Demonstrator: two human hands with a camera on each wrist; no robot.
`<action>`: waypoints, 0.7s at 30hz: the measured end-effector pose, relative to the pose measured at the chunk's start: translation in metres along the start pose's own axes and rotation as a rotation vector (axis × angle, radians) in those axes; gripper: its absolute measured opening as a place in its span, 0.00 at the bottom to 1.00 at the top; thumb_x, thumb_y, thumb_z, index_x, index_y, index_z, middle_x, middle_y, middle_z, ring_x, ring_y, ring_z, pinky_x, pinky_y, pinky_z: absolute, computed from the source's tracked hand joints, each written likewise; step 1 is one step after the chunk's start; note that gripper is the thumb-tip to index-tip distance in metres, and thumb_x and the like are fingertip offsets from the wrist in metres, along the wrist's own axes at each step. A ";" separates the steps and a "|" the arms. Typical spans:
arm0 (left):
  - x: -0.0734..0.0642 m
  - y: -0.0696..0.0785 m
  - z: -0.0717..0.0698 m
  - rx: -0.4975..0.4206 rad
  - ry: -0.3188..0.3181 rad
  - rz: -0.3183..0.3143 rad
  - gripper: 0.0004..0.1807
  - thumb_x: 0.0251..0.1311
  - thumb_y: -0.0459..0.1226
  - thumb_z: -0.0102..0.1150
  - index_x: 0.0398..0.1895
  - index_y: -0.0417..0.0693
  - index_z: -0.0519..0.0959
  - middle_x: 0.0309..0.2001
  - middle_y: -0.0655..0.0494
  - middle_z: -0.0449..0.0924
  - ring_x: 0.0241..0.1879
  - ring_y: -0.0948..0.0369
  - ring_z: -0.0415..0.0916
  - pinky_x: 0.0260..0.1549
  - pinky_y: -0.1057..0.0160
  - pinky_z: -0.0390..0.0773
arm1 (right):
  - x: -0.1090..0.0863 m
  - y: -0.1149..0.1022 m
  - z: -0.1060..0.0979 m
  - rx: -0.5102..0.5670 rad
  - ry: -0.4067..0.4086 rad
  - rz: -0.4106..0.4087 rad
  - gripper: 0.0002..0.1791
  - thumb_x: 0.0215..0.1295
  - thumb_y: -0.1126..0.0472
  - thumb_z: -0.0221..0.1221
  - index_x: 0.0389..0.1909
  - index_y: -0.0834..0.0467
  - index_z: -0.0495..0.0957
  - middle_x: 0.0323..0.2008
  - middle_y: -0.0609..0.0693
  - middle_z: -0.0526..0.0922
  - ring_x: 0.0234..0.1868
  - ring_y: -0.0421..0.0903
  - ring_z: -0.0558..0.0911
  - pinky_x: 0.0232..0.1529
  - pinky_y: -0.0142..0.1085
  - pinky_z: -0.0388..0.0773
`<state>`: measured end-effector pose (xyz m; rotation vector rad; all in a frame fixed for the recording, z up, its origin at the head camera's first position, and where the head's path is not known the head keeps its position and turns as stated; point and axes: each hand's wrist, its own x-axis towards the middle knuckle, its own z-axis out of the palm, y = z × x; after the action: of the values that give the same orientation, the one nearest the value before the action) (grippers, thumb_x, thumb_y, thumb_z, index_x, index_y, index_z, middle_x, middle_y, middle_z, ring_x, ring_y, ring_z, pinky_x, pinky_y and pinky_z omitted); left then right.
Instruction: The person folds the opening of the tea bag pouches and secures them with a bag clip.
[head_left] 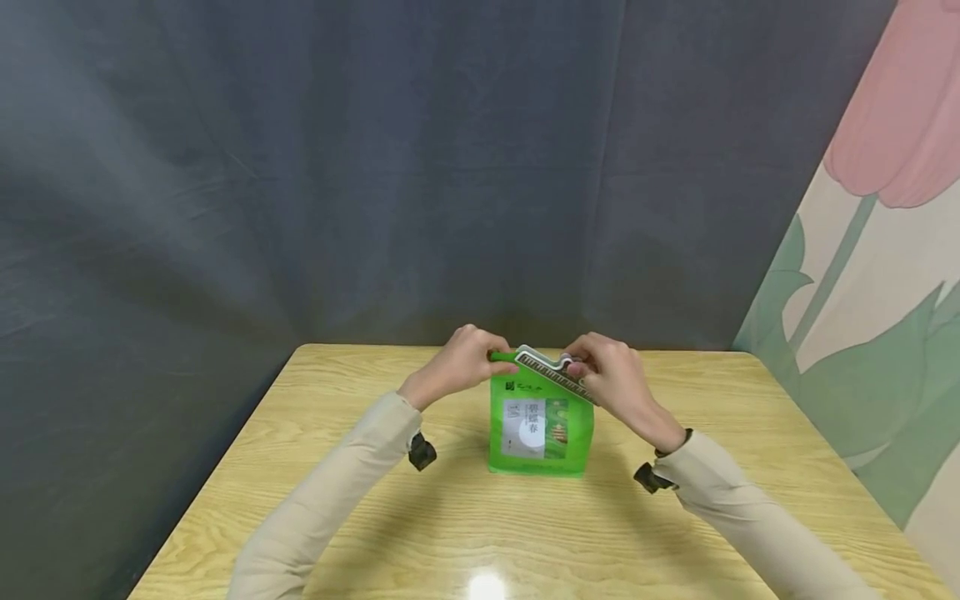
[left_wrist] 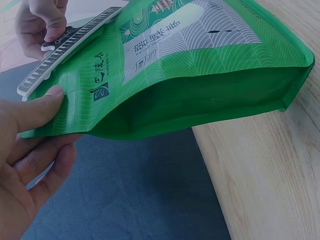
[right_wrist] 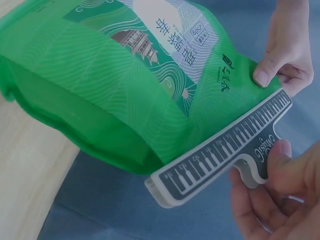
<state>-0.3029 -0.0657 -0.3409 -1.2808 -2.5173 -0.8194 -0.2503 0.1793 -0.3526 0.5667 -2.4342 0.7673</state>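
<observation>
A green tea bag (head_left: 540,429) with a pale printed label stands upright on the table. My left hand (head_left: 467,358) pinches its top left corner between thumb and fingers, also plain in the left wrist view. My right hand (head_left: 617,377) grips the handle of a long clip (right_wrist: 225,147) patterned with piano keys and marked "Music". Slanting down to the right, the clip (head_left: 553,373) lies across the bag's top right part. In the left wrist view the bag's side gusset (left_wrist: 200,100) faces the camera.
The wood-grain table (head_left: 420,533) has its far edge just behind the bag. A dark curtain (head_left: 450,167) hangs beyond it, and a wall painted with a pink tulip (head_left: 892,125) rises on the right. Each wrist wears a small black camera (head_left: 422,452).
</observation>
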 end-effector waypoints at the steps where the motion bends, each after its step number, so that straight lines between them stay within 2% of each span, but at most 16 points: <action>1: -0.001 0.000 0.000 0.004 0.003 0.000 0.09 0.58 0.38 0.71 0.37 0.42 0.88 0.29 0.53 0.86 0.11 0.69 0.61 0.18 0.71 0.62 | 0.001 0.000 0.000 0.005 -0.009 0.004 0.08 0.56 0.76 0.63 0.31 0.61 0.85 0.25 0.49 0.79 0.22 0.43 0.69 0.25 0.37 0.64; 6: -0.004 -0.001 0.000 -0.009 0.016 -0.002 0.08 0.58 0.38 0.71 0.36 0.42 0.88 0.28 0.54 0.86 0.13 0.70 0.60 0.17 0.71 0.61 | 0.002 -0.002 -0.003 0.055 -0.091 0.015 0.07 0.58 0.75 0.65 0.34 0.63 0.84 0.29 0.51 0.80 0.24 0.43 0.74 0.26 0.37 0.69; 11: -0.007 -0.002 0.000 -0.023 0.033 -0.013 0.08 0.57 0.38 0.71 0.36 0.43 0.88 0.27 0.57 0.85 0.13 0.70 0.58 0.16 0.71 0.59 | 0.002 -0.002 -0.007 0.114 -0.173 -0.008 0.07 0.60 0.73 0.66 0.39 0.64 0.83 0.36 0.54 0.82 0.32 0.47 0.82 0.31 0.38 0.78; 14: -0.007 -0.002 0.000 -0.027 0.033 -0.012 0.08 0.58 0.38 0.71 0.36 0.43 0.87 0.26 0.59 0.84 0.13 0.70 0.58 0.16 0.71 0.59 | 0.002 -0.001 -0.010 0.129 -0.187 -0.020 0.08 0.61 0.72 0.66 0.41 0.65 0.83 0.37 0.55 0.82 0.34 0.50 0.83 0.32 0.38 0.79; 21: -0.005 -0.003 0.002 -0.039 0.039 0.011 0.10 0.59 0.39 0.70 0.39 0.42 0.87 0.19 0.61 0.78 0.13 0.70 0.57 0.15 0.71 0.58 | -0.001 0.003 -0.015 0.134 -0.185 -0.038 0.09 0.60 0.70 0.67 0.42 0.65 0.83 0.37 0.54 0.83 0.33 0.48 0.83 0.33 0.37 0.80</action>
<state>-0.3020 -0.0691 -0.3458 -1.2769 -2.4736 -0.8863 -0.2458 0.1910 -0.3436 0.7635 -2.5438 0.9031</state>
